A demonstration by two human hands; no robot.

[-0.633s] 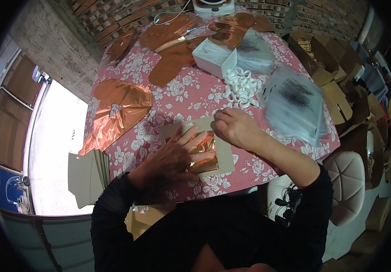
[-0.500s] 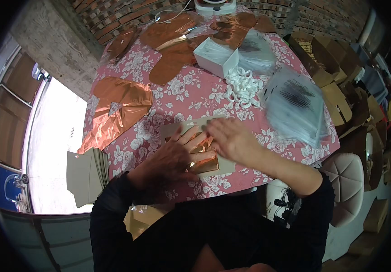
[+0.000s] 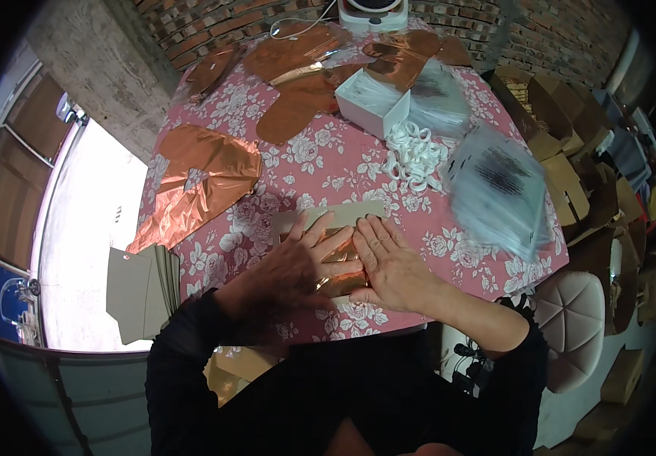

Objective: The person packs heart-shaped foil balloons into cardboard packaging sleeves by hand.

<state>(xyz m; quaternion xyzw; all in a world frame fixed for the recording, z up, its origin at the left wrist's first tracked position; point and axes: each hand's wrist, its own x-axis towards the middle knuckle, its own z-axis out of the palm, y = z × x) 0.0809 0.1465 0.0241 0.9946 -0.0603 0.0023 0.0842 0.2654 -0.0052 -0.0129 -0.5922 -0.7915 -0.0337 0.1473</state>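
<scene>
A folded piece of shiny copper-coloured foil (image 3: 341,284) lies on a flat grey-beige card (image 3: 372,210) near the table's front edge. From the left, my left hand (image 3: 286,262) spreads its fingers flat over the foil; its lower part is blurred. Stretched fingers of my right hand (image 3: 390,266) rest on the foil's right side, the fingertips close to those of the left. Both hands cover much of the foil and card. To the left, a large crumpled foil balloon (image 3: 210,171) is spread on the flowered cloth.
More foil balloons (image 3: 295,110) lie at the back. A white box (image 3: 370,110) of clear sleeves stands near white ribbon rolls (image 3: 413,156) and a stack of plastic bags (image 3: 499,190). Grey cards (image 3: 139,289) stand at the left edge; cardboard boxes (image 3: 567,190) and a stool (image 3: 570,327) are right.
My right hand has come down from the card's upper edge to lie flat on the foil's right side. My left hand stays in about the same place. The whole view has shifted slightly.
</scene>
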